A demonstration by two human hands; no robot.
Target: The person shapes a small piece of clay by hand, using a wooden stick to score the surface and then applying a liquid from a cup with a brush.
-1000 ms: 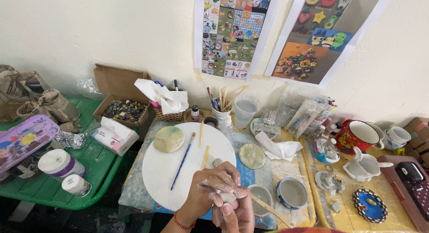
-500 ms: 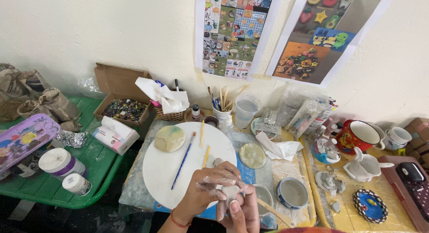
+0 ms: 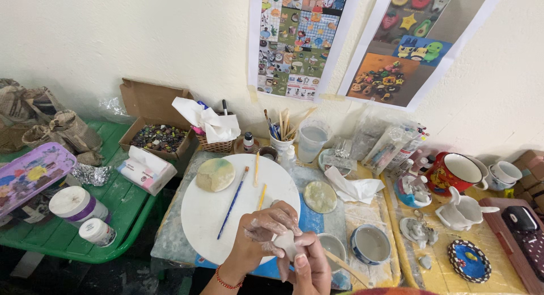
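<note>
At the bottom centre of my view, my left hand (image 3: pixel 266 232) and right hand (image 3: pixel 309 266) are both closed around a small pale clay lump (image 3: pixel 286 242), fingers dusted white, over the near edge of a round white board (image 3: pixel 209 216). A blue-handled brush (image 3: pixel 232 203) lies across that board, on a cluttered bench (image 3: pixel 362 216) against a cream wall. A green bench (image 3: pixel 122 199) sits at left. Compared with half a second ago, the hands have barely shifted, still pinching the lump. Two picture posters hang upper centre (image 3: pixel 297 40) and upper right (image 3: pixel 408 43); a brown cardboard box (image 3: pixel 150 105) stands left of centre, a white tissue pack (image 3: pixel 146 169) below it.
</note>
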